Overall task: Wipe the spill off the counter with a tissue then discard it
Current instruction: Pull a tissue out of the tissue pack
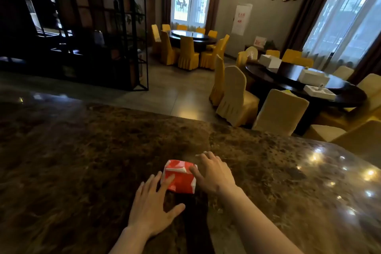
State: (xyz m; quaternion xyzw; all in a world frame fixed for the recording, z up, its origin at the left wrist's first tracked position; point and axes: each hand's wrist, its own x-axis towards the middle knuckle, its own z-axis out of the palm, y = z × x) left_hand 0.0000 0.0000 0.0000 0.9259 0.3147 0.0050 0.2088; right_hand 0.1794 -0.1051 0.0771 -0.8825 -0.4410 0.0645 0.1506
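Note:
A small red and white tissue pack (181, 177) lies on the dark brown marble counter (82, 161), near its middle front. My left hand (153, 204) rests flat beside the pack's left side, fingers spread, one fingertip touching its front face. My right hand (213, 171) is at the pack's right side, fingers apart, thumb against the pack's top right edge. Neither hand has closed around the pack. No loose tissue is in sight, and I cannot make out a spill on the mottled, glossy surface.
Beyond the counter's far edge is a dining room floor. A dark round table (305, 84) with white boxes and cream-covered chairs (237, 97) stands at the right. Yellow chairs surround another table (193, 37) farther back. A black metal shelf (103, 27) stands at the left.

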